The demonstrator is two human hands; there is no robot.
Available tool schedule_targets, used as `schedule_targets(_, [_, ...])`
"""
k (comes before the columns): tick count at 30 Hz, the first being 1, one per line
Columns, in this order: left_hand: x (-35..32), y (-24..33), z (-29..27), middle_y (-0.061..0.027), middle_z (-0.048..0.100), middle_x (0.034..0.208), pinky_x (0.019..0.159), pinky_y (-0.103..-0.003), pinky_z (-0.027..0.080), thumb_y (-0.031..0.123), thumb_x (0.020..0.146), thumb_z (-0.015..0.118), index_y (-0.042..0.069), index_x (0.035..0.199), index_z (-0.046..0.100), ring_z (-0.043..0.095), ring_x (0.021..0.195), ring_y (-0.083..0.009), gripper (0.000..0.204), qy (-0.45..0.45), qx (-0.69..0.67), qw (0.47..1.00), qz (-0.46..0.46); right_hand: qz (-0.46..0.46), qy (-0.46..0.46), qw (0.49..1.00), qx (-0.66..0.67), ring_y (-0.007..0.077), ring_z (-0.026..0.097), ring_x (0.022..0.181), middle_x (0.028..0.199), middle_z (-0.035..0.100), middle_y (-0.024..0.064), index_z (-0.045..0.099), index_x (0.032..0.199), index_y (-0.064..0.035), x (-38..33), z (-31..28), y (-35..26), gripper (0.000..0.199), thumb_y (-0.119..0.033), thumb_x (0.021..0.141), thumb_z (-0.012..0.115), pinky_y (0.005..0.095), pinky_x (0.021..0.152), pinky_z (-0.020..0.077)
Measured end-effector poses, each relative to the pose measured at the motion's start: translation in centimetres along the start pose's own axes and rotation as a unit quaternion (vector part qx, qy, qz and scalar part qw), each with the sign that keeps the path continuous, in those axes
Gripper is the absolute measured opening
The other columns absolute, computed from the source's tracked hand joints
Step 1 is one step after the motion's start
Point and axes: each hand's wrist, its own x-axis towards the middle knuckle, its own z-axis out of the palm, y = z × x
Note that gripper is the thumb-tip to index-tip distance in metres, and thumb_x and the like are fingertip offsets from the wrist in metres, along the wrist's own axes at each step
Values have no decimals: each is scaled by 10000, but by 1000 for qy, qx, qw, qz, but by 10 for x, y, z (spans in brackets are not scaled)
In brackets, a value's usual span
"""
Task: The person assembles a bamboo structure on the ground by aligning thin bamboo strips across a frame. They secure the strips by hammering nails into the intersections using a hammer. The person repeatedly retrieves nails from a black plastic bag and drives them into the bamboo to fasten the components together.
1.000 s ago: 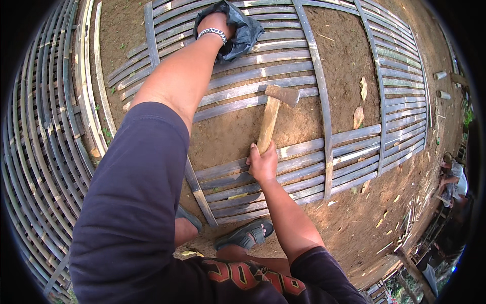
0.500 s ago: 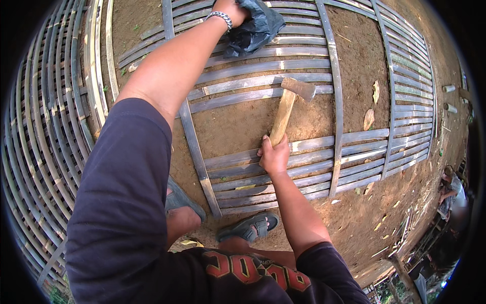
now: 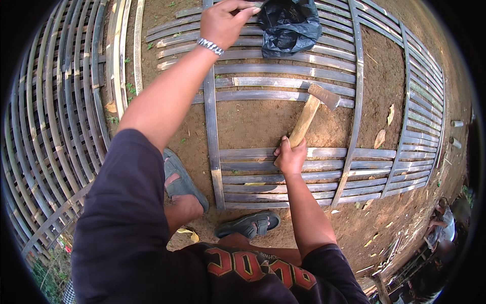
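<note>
My right hand [image 3: 291,157] grips the wooden handle of a hammer [image 3: 311,111], whose metal head points up and right over the bare dirt gap in a bamboo slat panel [image 3: 283,76]. My left hand [image 3: 223,20], with a metal bracelet at the wrist, reaches far forward with its fingers pinched together beside a crumpled black plastic bag [image 3: 291,25] that lies on the slats. I cannot tell what the fingers hold. My sandalled feet [image 3: 185,180] stand at the panel's near edge.
A second bamboo lattice [image 3: 55,126] lies to the left. A vertical slat [image 3: 212,131] crosses the panel near my left arm. Dry leaves [image 3: 379,138] lie on the dirt. Another person [image 3: 445,228] crouches at the lower right, beside loose sticks.
My view has drawn nearer the bag. My left hand has come off the black bag and now sits pinched just left of it. The hammer stays held in my right hand.
</note>
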Motion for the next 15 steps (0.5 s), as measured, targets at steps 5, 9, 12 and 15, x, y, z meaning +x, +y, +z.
schedule_targets(5, [-107, -29, -50, -165, 751, 1029, 802, -291, 621, 60, 924, 752, -74, 1109, 723, 754, 886, -218, 230, 131, -172, 950, -225, -9, -15, 1000, 22, 157, 583, 491, 637, 582, 67, 447, 1084, 17, 0, 1, 1, 219, -81, 978, 612, 309, 472, 480])
schedule_targets(9, [-198, -53, -67, -157, 732, 1038, 767, -313, 629, 30, 929, 736, -80, 1198, 653, 744, 851, -212, 302, 201, -266, 882, -334, -11, -26, 999, 44, 161, 572, 483, 651, 572, 69, 445, 1088, 11, 5, 1, 10, 211, -52, 972, 609, 313, 467, 482])
schedule_targets(12, [-229, -58, -75, -140, 731, 977, 738, -317, 630, -2, 921, 728, -72, 1154, 643, 739, 812, -201, 258, 222, -278, 861, -364, -17, -34, 998, 42, 164, 577, 487, 667, 578, 77, 447, 1090, 11, 7, -1, 11, 217, -42, 965, 616, 322, 473, 495])
schedule_targets(15, [-239, -61, -77, -134, 728, 944, 718, -322, 630, -13, 919, 724, -59, 1101, 645, 736, 788, -199, 204, 240, -290, 849, -371, -18, -40, 998, 43, 168, 579, 491, 682, 575, 80, 443, 1089, 18, 6, -1, 10, 222, -40, 963, 616, 329, 480, 504])
